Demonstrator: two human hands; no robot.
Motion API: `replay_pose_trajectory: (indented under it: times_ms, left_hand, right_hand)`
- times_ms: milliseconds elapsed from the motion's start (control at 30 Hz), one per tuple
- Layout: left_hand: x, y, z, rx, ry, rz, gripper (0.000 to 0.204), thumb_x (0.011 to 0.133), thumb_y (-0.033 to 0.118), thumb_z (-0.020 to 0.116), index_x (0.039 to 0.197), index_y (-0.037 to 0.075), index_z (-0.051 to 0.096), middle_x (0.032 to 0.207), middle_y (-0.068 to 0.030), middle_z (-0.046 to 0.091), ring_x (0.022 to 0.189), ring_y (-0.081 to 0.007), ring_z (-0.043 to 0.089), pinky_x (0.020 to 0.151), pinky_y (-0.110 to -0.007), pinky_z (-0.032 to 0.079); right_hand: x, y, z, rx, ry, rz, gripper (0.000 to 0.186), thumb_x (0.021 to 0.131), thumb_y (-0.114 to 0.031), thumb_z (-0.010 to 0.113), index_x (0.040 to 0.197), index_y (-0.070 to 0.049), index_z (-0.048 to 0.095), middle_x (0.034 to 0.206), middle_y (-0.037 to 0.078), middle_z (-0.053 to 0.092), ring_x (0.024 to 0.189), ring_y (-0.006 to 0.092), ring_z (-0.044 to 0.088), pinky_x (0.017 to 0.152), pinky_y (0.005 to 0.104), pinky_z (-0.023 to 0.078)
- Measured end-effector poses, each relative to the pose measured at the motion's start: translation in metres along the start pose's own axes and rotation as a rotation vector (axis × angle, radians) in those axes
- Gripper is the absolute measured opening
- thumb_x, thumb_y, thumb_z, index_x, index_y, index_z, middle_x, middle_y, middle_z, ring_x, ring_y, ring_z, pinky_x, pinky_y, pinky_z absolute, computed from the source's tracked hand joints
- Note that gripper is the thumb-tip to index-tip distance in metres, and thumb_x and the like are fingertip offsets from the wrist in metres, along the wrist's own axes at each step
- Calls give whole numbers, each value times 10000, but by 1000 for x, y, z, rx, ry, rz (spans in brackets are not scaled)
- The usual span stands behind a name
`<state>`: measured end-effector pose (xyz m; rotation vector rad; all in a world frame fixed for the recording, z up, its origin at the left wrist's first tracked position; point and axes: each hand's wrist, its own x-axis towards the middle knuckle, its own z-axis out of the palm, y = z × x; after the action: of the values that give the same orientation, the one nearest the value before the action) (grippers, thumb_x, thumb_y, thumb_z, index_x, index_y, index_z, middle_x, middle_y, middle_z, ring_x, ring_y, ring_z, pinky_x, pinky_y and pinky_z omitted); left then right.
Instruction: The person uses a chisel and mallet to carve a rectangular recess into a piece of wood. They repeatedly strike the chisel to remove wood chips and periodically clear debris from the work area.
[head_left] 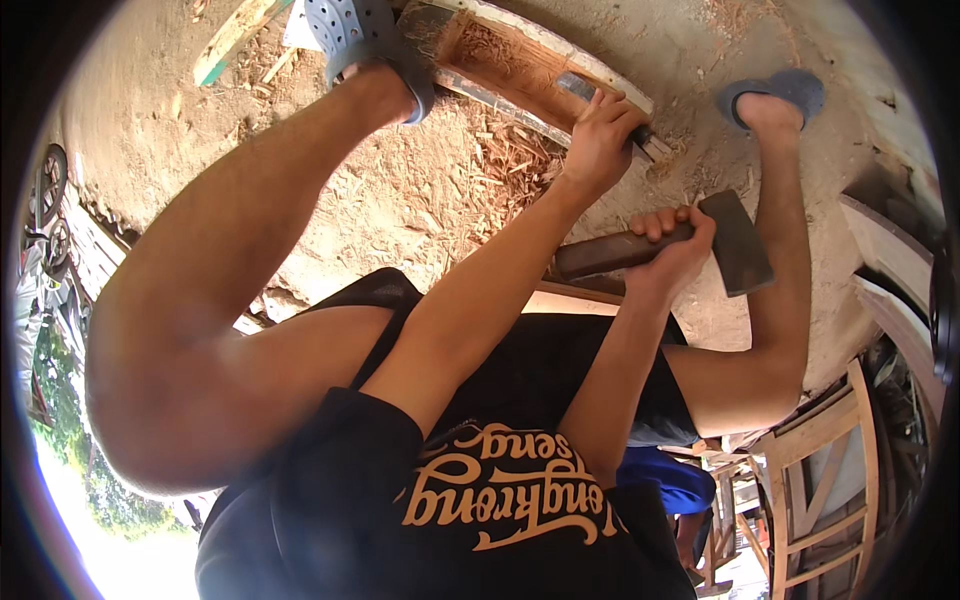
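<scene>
My left hand [603,140] is closed around a chisel, whose wide metal blade [575,86] lies over the hollow of a long wooden piece [490,48]. The chisel's dark handle end sticks out past my fingers. That wooden piece has pale raised edges and a reddish, roughly cut recess. Closer to my body, my right hand [672,250] grips the thick brown handle of a mallet [738,245]. Its dark, blocky head is to the right of my fist, apart from the chisel.
Wood chips [505,150] litter the ground beside the wooden piece. My feet wear clogs, the left clog [345,35] next to the wood, the right clog [785,98] farther right. Wooden frames [820,500] lean at lower right, near a person in blue [665,482]. A green-ended board [235,40] lies upper left.
</scene>
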<state>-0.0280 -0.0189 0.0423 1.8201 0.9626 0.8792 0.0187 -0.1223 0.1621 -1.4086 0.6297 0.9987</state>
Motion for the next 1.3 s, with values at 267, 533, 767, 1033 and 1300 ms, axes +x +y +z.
replay_pose_trajectory:
  times_ms: [267,533,767,1033,1300]
  left_hand:
    - [2,-6,-6,-19,-40,-18,267,688,-81,606,898,81,636,935,-53,637,1078,-304,571,1047,-499,398]
    - [-1,-11,0,-14,-43,-79,257,694,-55,619,896,102,650,917,-58,643,1072,-305,582,1054,-499,397]
    - [5,-34,-19,113,30,-12,238,711,-26,643,908,107,657,920,-73,657,1084,-337,587,1056,-497,393]
    - [10,-13,-17,60,26,-7,225,750,-64,590,918,80,632,923,-95,650,1102,-350,578,1046,-508,400]
    - [-22,8,1,-38,-197,134,218,744,-55,593,933,50,608,992,-135,613,1110,-371,547,1042,-507,392]
  right_hand:
    - [-11,-20,23,29,-23,39,199,876,-252,525,762,-107,452,590,14,394,477,129,392,470,293,374]
    - [12,-9,16,42,-36,0,184,880,-228,521,778,-94,446,614,20,410,506,124,400,488,295,377]
    - [3,11,36,70,-63,31,140,890,-192,513,803,-101,452,633,2,395,506,110,391,516,284,378]
    - [-23,8,31,26,-79,118,155,878,-213,539,820,-97,455,638,6,403,509,109,389,514,276,373]
    - [-62,-23,-4,-82,-67,26,168,879,-233,548,845,-91,465,649,-1,398,503,87,389,504,260,374]
